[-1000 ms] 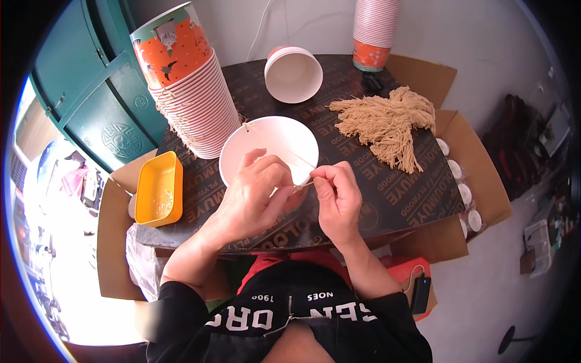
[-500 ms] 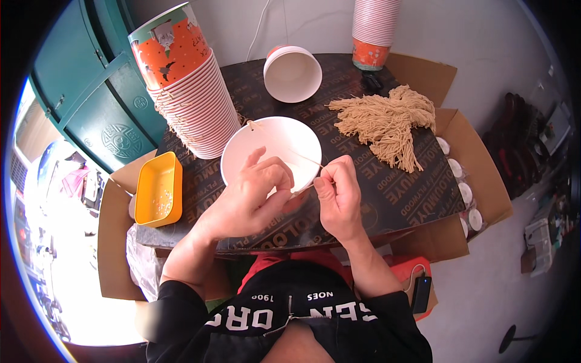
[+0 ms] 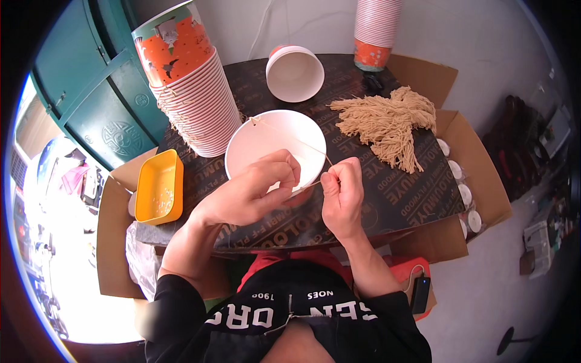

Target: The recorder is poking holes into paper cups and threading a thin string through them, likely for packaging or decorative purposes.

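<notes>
A white-lined paper bucket (image 3: 275,130) stands in front of me on the dark table, its mouth tipped toward me. My left hand (image 3: 251,184) is curled over its near rim, fingers bent inside the mouth and thumb by the edge; the fingertips are partly hidden. Just right of the bucket, my right hand (image 3: 343,196) is closed in a pinch on a thin beige string (image 3: 316,149). One length of that string runs across the mouth to a knot at the far left rim. Another length stretches from the pinch back to the near rim.
Nested paper buckets (image 3: 203,103) rise at the left, beside a yellow tray (image 3: 160,187) holding tiny bits. Another bucket (image 3: 295,74) lies behind. A bundle of beige strings (image 3: 387,124) and a second bucket stack (image 3: 376,36) are at the right. Cardboard boxes (image 3: 478,175) flank the table (image 3: 387,206).
The bucket has shifted slightly up and right. My left hand's raised fingers have curled down into the mouth. My right hand has moved slightly right, and the string looks straighter.
</notes>
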### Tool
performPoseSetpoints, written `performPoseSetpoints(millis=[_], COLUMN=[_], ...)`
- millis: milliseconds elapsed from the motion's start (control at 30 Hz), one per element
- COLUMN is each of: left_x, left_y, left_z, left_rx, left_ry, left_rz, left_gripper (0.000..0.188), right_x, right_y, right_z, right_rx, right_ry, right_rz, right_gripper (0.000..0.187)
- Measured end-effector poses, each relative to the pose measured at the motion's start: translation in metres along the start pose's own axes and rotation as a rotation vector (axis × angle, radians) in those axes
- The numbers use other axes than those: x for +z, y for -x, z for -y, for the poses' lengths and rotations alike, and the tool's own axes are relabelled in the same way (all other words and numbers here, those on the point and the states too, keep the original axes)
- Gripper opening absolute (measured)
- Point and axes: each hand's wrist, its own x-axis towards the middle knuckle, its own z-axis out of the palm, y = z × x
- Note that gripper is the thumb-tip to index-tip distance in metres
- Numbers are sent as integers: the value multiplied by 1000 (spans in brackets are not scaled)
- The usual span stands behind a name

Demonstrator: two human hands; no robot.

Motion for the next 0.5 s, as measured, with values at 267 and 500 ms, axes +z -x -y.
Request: performPoseSetpoints(millis=[267, 500], left_x=[0, 1], left_y=[9, 37], left_z=[5, 16], left_rx=[60, -731], left_ry=[-684, -411], left_rz=[-563, -679], left_gripper=[24, 49], right_x=[-7, -11], right_y=[5, 8], right_z=[7, 19], right_rx=[-9, -162], right_ry=[20, -56], right_rz=[67, 165], right_gripper=[16, 9])
